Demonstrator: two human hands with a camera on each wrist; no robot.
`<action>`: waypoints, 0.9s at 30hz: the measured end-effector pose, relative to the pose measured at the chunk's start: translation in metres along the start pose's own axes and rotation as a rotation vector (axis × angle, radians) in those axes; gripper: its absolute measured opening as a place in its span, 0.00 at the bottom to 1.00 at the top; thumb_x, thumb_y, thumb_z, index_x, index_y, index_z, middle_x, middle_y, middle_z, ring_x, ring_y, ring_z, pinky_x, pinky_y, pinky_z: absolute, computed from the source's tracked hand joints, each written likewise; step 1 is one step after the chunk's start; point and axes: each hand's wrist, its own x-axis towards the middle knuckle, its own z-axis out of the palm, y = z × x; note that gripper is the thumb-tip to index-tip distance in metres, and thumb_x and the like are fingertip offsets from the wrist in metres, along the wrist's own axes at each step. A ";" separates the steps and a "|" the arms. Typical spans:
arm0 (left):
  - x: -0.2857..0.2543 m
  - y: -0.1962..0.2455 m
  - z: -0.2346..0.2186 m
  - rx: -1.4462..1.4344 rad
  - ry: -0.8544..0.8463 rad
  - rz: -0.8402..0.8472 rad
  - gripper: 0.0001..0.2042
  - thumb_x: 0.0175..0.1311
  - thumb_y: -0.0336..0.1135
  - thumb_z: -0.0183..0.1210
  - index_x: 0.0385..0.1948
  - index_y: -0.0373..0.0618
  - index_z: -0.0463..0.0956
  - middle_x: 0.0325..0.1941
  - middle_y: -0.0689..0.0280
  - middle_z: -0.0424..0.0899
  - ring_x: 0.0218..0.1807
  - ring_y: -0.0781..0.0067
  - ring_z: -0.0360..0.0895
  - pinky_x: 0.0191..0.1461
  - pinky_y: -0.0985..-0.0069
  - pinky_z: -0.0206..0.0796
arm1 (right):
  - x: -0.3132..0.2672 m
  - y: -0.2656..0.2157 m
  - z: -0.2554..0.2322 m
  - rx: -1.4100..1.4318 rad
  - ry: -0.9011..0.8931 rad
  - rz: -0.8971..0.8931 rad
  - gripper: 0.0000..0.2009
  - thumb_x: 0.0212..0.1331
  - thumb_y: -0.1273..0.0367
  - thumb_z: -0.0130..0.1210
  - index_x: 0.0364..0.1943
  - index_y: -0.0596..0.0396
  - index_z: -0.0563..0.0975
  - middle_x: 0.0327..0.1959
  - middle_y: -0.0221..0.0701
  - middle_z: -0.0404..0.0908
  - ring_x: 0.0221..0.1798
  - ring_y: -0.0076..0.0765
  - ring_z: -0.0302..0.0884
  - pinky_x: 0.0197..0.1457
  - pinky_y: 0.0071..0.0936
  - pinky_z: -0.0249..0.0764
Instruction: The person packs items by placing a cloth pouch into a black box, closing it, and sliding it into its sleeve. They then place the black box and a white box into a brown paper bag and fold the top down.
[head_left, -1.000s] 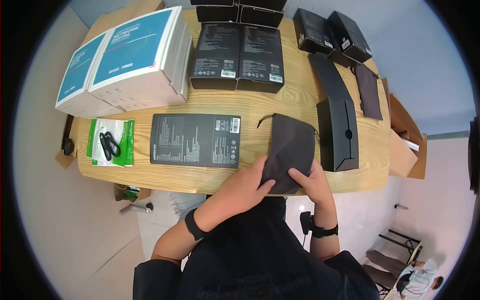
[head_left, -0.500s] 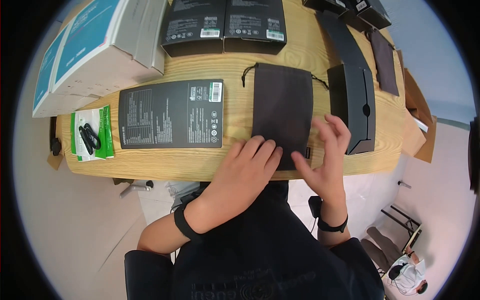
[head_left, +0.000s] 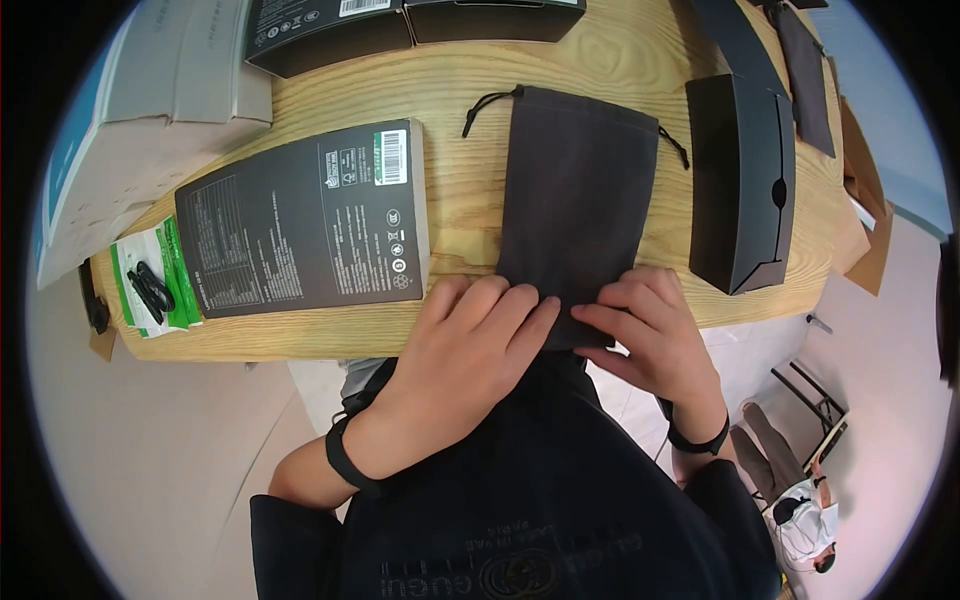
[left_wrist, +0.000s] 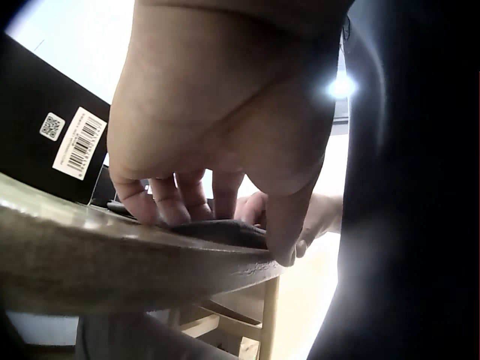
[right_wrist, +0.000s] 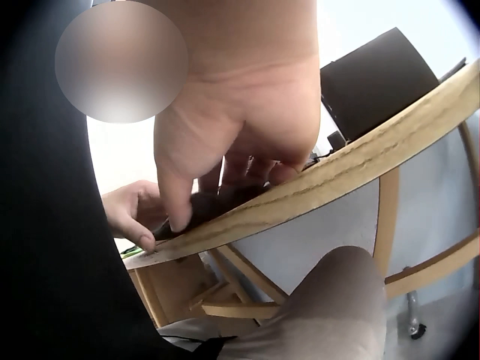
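A dark grey drawstring pouch (head_left: 580, 190) lies flat on the wooden table, its corded mouth facing away and its lower end at the front edge. My left hand (head_left: 465, 335) holds its lower left part, curved fingertips on the cloth. On the lower right, my right hand (head_left: 655, 335) pinches the pouch with thumb and fingers by the bottom edge. The cloth rises slightly between thumb and fingers in the left wrist view, where the left thumb (left_wrist: 285, 232) reaches down at the table edge. Both hands hide the pouch's lower corners.
Left of the pouch lies a flat black printed box (head_left: 310, 220), beside a green-and-white packet (head_left: 160, 275) with a coiled black cable. A black box (head_left: 740, 190) with a raised flap stands right. Another pouch (head_left: 805, 80) lies beyond it. A person (head_left: 800, 515) sits behind at lower right.
The pouch, earlier held up in both hands, now lies flat on the table. The right hand, lifted off it half a second ago, has come down on its lower right. The head view has shifted closer.
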 end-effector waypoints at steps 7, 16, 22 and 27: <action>0.008 -0.005 0.006 -0.301 0.190 -0.027 0.25 0.54 0.24 0.68 0.58 0.43 0.78 0.50 0.60 0.82 0.51 0.55 0.78 0.56 0.60 0.67 | 0.009 0.009 -0.007 0.286 0.096 0.088 0.11 0.49 0.75 0.66 0.39 0.54 0.84 0.33 0.32 0.86 0.33 0.41 0.80 0.41 0.35 0.69; 0.024 -0.001 0.005 -0.249 0.189 -0.200 0.19 0.61 0.20 0.64 0.55 0.40 0.78 0.48 0.57 0.82 0.44 0.51 0.80 0.50 0.61 0.71 | 0.005 0.007 0.009 0.224 0.276 0.163 0.20 0.53 0.82 0.67 0.51 0.56 0.76 0.42 0.36 0.85 0.42 0.46 0.84 0.43 0.34 0.79; 0.023 0.001 0.006 -0.192 0.176 -0.232 0.18 0.61 0.19 0.63 0.53 0.42 0.79 0.45 0.57 0.80 0.45 0.52 0.77 0.48 0.62 0.71 | 0.016 0.004 0.004 0.172 0.297 0.125 0.15 0.53 0.81 0.68 0.44 0.56 0.79 0.45 0.37 0.82 0.42 0.46 0.83 0.40 0.34 0.78; 0.020 0.003 0.008 -0.115 0.189 -0.208 0.22 0.56 0.19 0.65 0.54 0.42 0.80 0.52 0.58 0.78 0.52 0.55 0.75 0.52 0.61 0.70 | 0.011 -0.008 0.008 0.063 0.296 0.214 0.19 0.49 0.78 0.71 0.47 0.52 0.83 0.54 0.35 0.77 0.56 0.45 0.76 0.53 0.39 0.76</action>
